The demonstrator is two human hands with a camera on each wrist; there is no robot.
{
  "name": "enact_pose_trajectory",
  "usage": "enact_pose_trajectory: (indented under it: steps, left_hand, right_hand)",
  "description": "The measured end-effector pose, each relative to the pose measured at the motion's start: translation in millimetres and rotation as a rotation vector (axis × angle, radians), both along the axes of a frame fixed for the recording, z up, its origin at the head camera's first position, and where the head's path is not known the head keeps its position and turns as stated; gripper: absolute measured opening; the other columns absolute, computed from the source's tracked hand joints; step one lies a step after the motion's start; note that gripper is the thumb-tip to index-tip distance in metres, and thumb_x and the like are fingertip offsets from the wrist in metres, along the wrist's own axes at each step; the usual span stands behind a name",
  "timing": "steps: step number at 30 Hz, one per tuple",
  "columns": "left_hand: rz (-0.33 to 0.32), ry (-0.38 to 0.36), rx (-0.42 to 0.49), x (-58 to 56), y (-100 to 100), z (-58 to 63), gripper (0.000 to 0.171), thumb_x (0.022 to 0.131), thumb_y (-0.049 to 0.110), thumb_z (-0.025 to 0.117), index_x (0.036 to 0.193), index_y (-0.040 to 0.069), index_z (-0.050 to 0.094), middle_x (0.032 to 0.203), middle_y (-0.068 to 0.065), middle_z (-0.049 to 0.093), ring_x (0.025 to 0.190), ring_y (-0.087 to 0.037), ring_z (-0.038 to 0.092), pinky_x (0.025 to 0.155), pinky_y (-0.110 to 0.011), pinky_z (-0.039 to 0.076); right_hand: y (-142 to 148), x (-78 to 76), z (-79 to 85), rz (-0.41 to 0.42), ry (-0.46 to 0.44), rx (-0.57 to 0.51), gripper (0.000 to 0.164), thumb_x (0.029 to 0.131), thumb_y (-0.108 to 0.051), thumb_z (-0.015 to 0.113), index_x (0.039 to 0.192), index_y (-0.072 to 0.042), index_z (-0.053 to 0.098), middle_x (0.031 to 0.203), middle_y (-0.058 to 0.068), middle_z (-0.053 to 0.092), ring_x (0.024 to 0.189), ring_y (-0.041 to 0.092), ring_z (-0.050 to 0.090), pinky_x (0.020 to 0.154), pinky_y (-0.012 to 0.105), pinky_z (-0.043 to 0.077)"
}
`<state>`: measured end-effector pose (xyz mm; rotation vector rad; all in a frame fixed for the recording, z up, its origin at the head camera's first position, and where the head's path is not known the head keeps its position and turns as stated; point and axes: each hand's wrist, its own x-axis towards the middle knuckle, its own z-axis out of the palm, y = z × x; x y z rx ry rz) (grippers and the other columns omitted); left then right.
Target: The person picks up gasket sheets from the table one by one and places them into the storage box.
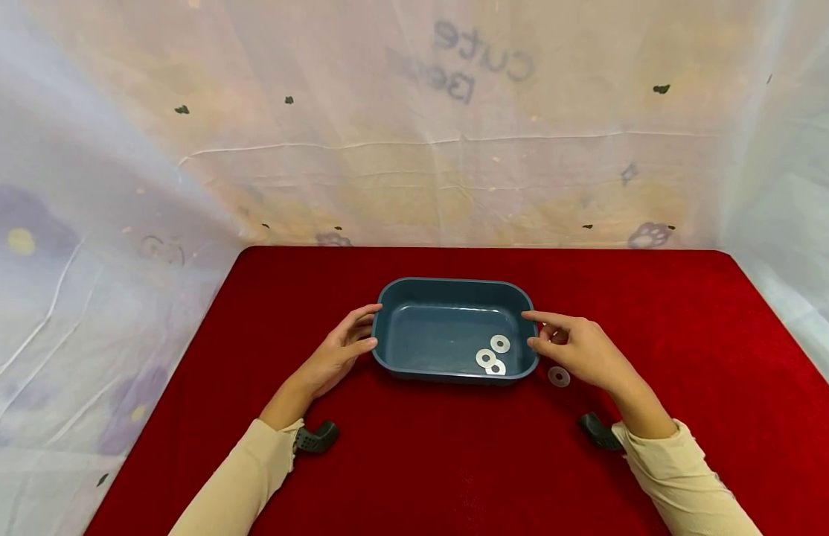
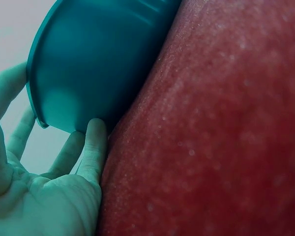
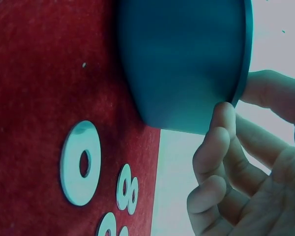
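Red cloth below. My left hand spread against end of blue bin, right hand pinching other end; bin between them. Three rings inside, loose ring outside, all near right hand. I'd press ends evenly, bin flat, so rings don't slide.

Pale sheets close in on three sides! The back sheet shows soft peach and yellow, mirrored lettering up high, a long crease running across, a paw print low down. Over to the left sheet: a purple flower! Whitish right sheet, and below, a plush red table, far corners rounded.
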<state>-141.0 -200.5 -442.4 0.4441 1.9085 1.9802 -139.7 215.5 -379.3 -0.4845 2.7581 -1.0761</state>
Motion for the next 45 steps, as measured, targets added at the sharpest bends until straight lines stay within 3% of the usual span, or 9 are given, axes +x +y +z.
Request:
enact_pose_trajectory:
  steps: [7, 14, 22, 28, 38, 45]
  left_hand:
    - [-0.004, 0.008, -0.004, -1.1, -1, -2.2, 0.059, 0.103, 0.013, 0.052, 0.156, 0.021, 0.027, 0.155, -0.015, 0.03, 0.139, -0.028, 0.034, 0.105, -0.022, 0.04]
    - [-0.002, 0.009, 0.0, -0.8, 0, -2.2, 0.06, 0.103, 0.013, 0.053, 0.156, 0.02, 0.027, 0.155, -0.016, 0.029, 0.14, -0.031, 0.032, 0.104, -0.022, 0.041]
    - [0.001, 0.006, -0.001, -0.6, -1, -2.3, 0.06, 0.103, 0.012, 0.053, 0.157, 0.019, 0.027, 0.155, -0.016, 0.028, 0.142, -0.034, 0.03, 0.103, -0.021, 0.041]
    - [-0.003, 0.008, 0.0, -0.3, -1, -3.0, 0.06, 0.103, 0.013, 0.053, 0.157, 0.02, 0.026, 0.155, -0.017, 0.028, 0.142, -0.035, 0.03, 0.104, -0.021, 0.041]
    - [-0.002, 0.008, -0.003, -0.2, -1, -2.4, 0.06, 0.103, 0.014, 0.053, 0.156, 0.021, 0.027, 0.155, -0.017, 0.029, 0.141, -0.033, 0.032, 0.104, -0.022, 0.041]
    - [-0.001, 0.002, 0.006, 0.2, 0, -1.1, 0.06, 0.103, 0.014, 0.053, 0.156, 0.02, 0.027, 0.155, -0.017, 0.029, 0.14, -0.032, 0.033, 0.104, -0.021, 0.041]
  right_hand:
    - [2, -1.8, 1.2, 0.002, 0.015, 0.015, 0.045, 0.093, -0.028, 0.071, 0.134, -0.013, 0.062, 0.082, 0.0, 0.06, 0.067, 0.013, 0.054, 0.054, 0.024, 0.041]
    - [18, -5.6, 4.5, -0.057, 0.024, 0.042, 0.039, 0.095, -0.028, 0.069, 0.13, -0.012, 0.064, 0.088, 0.004, 0.064, 0.078, 0.02, 0.059, 0.059, 0.026, 0.05]
    - [29, -10.5, 0.4, -0.092, -0.003, 0.08, 0.033, 0.092, -0.025, 0.071, 0.121, -0.01, 0.068, 0.082, 0.003, 0.062, 0.073, 0.019, 0.058, 0.059, 0.027, 0.047]
    - [33, -15.2, -9.5, -0.1, -0.017, 0.096, 0.033, 0.091, -0.024, 0.073, 0.12, -0.008, 0.07, 0.089, 0.005, 0.063, 0.07, 0.016, 0.061, 0.057, 0.029, 0.047]
    - [36, -17.4, -18.4, -0.075, -0.009, 0.173, 0.028, 0.089, -0.021, 0.073, 0.112, -0.005, 0.073, 0.089, 0.006, 0.065, 0.076, 0.017, 0.053, 0.067, 0.031, 0.043]
    - [36, -17.9, -21.2, -0.055, -0.028, 0.192, 0.024, 0.089, -0.02, 0.073, 0.109, -0.008, 0.074, 0.09, 0.006, 0.063, 0.073, 0.016, 0.053, 0.063, 0.031, 0.044]
